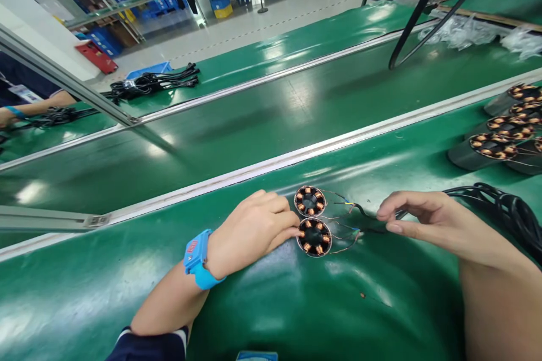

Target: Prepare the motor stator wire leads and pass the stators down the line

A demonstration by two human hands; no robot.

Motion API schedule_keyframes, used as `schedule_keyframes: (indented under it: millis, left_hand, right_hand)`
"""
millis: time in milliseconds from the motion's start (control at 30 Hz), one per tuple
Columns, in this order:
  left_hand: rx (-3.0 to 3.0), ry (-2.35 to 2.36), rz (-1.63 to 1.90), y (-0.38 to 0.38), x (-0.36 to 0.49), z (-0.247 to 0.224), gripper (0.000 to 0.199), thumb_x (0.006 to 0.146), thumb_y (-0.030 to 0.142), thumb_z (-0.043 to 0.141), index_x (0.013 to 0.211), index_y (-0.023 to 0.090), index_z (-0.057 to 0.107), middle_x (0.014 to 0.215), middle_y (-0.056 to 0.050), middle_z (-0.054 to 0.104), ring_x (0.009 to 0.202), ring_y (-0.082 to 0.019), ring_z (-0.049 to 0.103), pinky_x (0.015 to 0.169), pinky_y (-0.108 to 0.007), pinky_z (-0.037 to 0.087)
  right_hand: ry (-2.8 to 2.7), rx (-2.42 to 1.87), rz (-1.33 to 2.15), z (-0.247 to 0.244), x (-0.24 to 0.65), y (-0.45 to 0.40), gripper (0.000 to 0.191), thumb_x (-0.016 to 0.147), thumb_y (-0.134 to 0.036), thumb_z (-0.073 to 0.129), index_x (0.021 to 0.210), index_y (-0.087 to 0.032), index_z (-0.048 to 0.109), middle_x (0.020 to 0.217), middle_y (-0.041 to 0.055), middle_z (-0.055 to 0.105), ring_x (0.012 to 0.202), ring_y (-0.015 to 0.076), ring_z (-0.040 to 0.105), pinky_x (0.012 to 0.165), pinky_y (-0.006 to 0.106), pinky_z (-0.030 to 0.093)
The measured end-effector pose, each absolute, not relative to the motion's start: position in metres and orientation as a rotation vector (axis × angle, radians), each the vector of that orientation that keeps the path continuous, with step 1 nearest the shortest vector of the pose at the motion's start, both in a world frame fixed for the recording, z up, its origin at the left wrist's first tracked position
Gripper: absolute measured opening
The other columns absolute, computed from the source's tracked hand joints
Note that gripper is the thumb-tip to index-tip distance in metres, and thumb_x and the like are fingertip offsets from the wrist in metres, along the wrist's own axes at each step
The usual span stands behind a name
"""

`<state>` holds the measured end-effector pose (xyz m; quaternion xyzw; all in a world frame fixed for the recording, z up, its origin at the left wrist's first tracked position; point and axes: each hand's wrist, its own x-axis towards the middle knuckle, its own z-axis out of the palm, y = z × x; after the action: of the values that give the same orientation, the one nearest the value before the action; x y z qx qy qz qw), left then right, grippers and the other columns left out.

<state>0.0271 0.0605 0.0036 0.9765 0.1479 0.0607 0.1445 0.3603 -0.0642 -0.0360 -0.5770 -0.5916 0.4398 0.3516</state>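
Two round motor stators (pixel 314 237) with copper coils sit one behind the other on the green mat, seen from above. My left hand (pixel 254 228), with a blue wrist strap (pixel 199 259), is closed against the left side of the nearer stator, its thumb at the rim. Part of its grip is hidden. Thin copper wires run right from both stators to the stripped coloured ends of black cables (pixel 362 210). My right hand (pixel 427 220) pinches a black cable between thumb and fingers, right of those ends.
Several coil-filled cylinders (pixel 474 152) stand at the right, above a coiled black cable (pixel 508 208). A white rail (pixel 262 168) crosses behind the stators. Black cable bundles (pixel 148 84) lie far left, near another person's arm (pixel 42 104). A dark loop (pixel 396 59) hangs upper right.
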Motion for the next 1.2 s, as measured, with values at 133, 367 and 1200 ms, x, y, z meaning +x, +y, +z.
schedule_keyframes:
  millis: [133,367,1200]
  left_hand:
    - [2.783,0.283,-0.010,0.055,0.032,-0.004,0.030,0.101,0.048,0.061,0.118,0.025,0.070,0.096,-0.002,0.061,0.084,-0.019,0.056,0.076,-0.033,0.040]
    - [2.683,0.409,-0.125,0.047,0.042,-0.014,0.021,0.099,0.031,0.067,0.119,0.032,0.071,0.133,-0.007,0.053,0.116,-0.026,0.057,0.098,-0.040,0.051]
    - [2.630,0.294,-0.129,0.054,0.011,0.031,0.032,0.097,0.041,0.069,0.128,0.034,0.066,0.147,-0.008,0.052,0.120,-0.028,0.062,0.102,-0.042,0.054]
  right_hand:
    - [-1.618,-1.494,1.136,-0.037,0.360,-0.063,0.029,0.083,-0.053,0.079,0.090,-0.025,0.076,0.086,0.0055,0.068,0.077,0.0180,0.064,0.073,0.029,0.056]
    - [-1.873,-1.606,1.066,-0.050,0.349,-0.056,0.036,0.080,-0.059,0.079,0.105,-0.033,0.077,0.148,0.0068,0.049,0.138,0.0320,0.047,0.110,0.047,0.046]
    - [-1.609,-1.588,0.751,-0.024,0.363,-0.063,0.022,0.086,-0.052,0.077,0.095,-0.032,0.079,0.116,0.0065,0.070,0.108,0.0238,0.067,0.091,0.035,0.054]
